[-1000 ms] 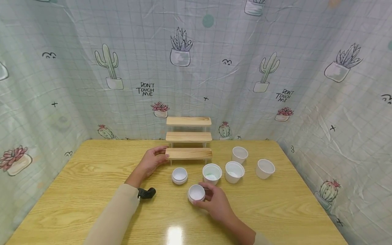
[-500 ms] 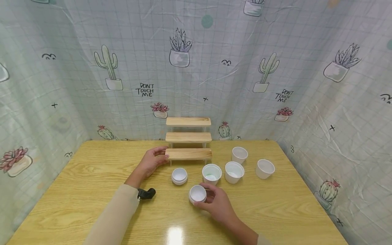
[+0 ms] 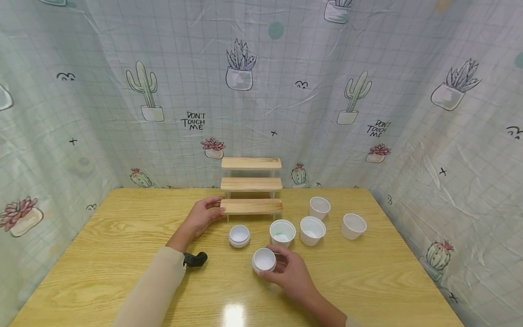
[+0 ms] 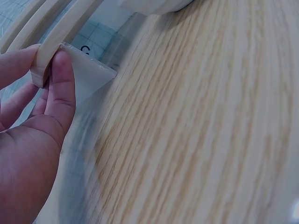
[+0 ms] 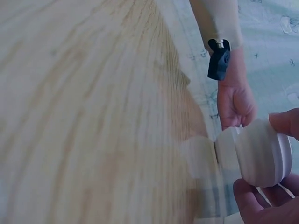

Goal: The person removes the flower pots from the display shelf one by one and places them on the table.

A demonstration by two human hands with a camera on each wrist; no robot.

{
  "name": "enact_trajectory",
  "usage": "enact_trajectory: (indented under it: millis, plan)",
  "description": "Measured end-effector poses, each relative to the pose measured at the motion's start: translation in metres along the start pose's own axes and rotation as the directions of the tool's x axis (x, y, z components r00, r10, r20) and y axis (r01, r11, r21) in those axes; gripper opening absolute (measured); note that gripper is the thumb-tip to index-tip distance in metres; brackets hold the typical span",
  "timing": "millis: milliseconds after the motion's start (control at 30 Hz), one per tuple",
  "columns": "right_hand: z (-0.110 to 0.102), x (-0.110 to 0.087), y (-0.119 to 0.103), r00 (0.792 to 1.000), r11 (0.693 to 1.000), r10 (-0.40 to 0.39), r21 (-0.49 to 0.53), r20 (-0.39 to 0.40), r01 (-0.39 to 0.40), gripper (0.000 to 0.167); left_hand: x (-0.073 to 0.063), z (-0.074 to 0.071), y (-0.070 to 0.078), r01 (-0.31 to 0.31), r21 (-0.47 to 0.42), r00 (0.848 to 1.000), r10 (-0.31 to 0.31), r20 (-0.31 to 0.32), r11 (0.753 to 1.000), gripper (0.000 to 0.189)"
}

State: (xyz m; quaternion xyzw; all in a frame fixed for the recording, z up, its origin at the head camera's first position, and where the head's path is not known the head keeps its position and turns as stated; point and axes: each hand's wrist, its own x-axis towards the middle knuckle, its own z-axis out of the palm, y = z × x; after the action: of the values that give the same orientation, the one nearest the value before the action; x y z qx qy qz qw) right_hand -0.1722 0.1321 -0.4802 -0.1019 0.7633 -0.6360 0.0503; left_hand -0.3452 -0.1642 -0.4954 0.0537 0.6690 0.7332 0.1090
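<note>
My left hand [image 3: 203,215] pinches the left end of the lowest wooden board of a three-tier display stand [image 3: 251,206]. In the left wrist view, the thumb and fingers lie on either side of that board end [image 4: 44,65], with a clear side panel [image 4: 88,72] below. My right hand [image 3: 292,273] grips a small round white pot [image 3: 264,260] from its right side, thumb in front and fingers behind. The right wrist view shows the pot [image 5: 259,154] between thumb and fingers. A similar white pot [image 3: 239,235] stands just before the stand, touched by neither hand.
Right of the stand are several white cups: one with a greenish inside [image 3: 282,232], one beside it [image 3: 312,230], one behind [image 3: 319,207] and one farther right [image 3: 353,225]. A cactus-print curtain [image 3: 261,100] surrounds the wood-grain table [image 3: 122,236] at back and sides.
The pot in my right hand has shifted very slightly to the right. My left hand keeps its hold on the board, and the other pots and cups stay put.
</note>
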Motion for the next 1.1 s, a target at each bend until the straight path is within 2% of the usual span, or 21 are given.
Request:
enact_trajectory:
  millis: [533, 1100]
  plan:
    - [-0.006, 0.003, -0.004, 0.999, 0.999, -0.037, 0.037, 0.017, 0.036, 0.069, 0.001, -0.001, 0.0, -0.007, 0.021, 1.0, 0.007, 0.018, 1.0, 0.06]
    - [-0.009, 0.009, -0.02, 0.997, 0.998, -0.07, -0.004, -0.013, 0.07, 0.065, 0.0, -0.001, 0.001, 0.002, 0.023, 1.0, -0.002, 0.011, 1.0, 0.059]
